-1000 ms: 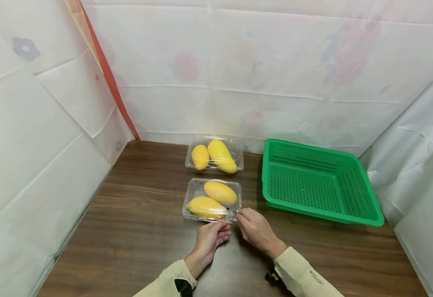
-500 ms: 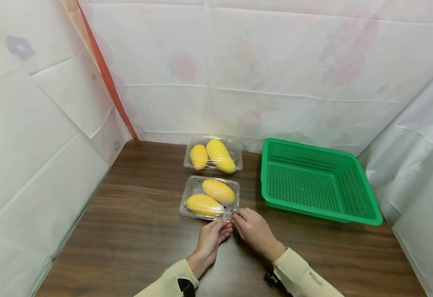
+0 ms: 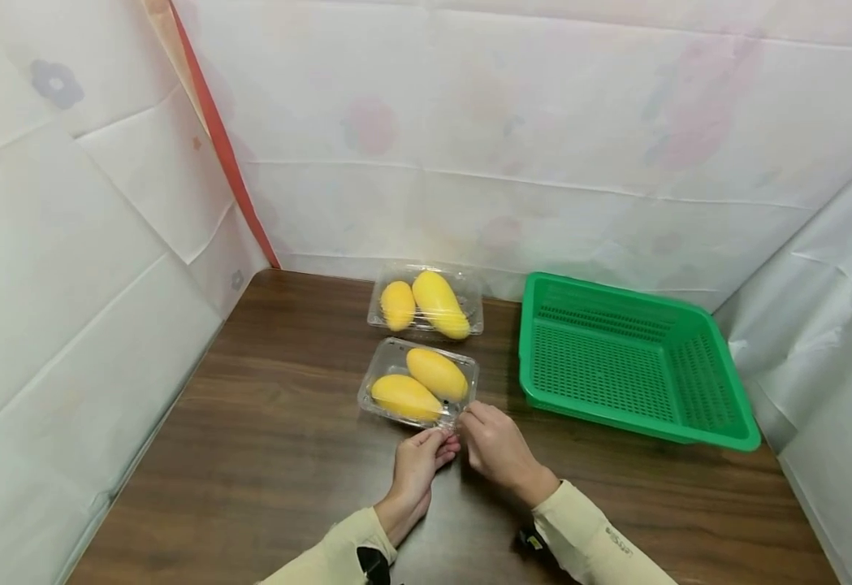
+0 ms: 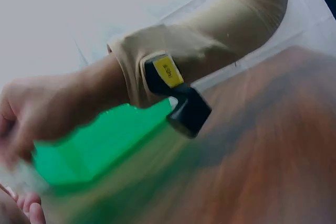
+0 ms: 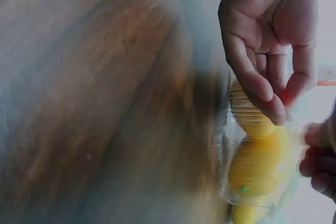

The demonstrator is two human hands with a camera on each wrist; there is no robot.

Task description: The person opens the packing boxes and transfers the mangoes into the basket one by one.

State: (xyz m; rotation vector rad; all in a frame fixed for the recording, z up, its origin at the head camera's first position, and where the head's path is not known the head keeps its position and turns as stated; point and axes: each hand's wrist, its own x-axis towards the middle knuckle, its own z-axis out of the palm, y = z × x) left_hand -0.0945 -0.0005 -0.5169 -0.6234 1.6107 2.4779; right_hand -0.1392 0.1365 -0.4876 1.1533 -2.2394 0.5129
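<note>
A clear plastic fruit box [image 3: 385,361] with two yellow mangoes [image 3: 406,396] in it sits in front of me, turned slightly askew. At its near edge my left hand [image 3: 414,467] pinches the rim between thumb and fingertips. Just to the right, the bent fingers of my right hand [image 3: 499,447] grip the near right corner. Both hands' fingertips are close together, and the right fingers hide that corner. In the right wrist view the left hand [image 5: 268,40] shows with thumb and fingers meeting over the box. The left wrist view shows the right hand [image 4: 47,108], blurred.
Behind stands a second clear fruit box [image 3: 475,309] holding two more mangoes [image 3: 440,305], close to the back curtain. A green perforated basket [image 3: 637,422] occupies the right side of the brown wooden table [image 3: 250,455]. White curtains [image 3: 104,284] border the left, back and right.
The near box has turned a little, its near right end swinging toward me, and its near edge looks slightly raised. Both hands stay at that edge with small finger movements.
</note>
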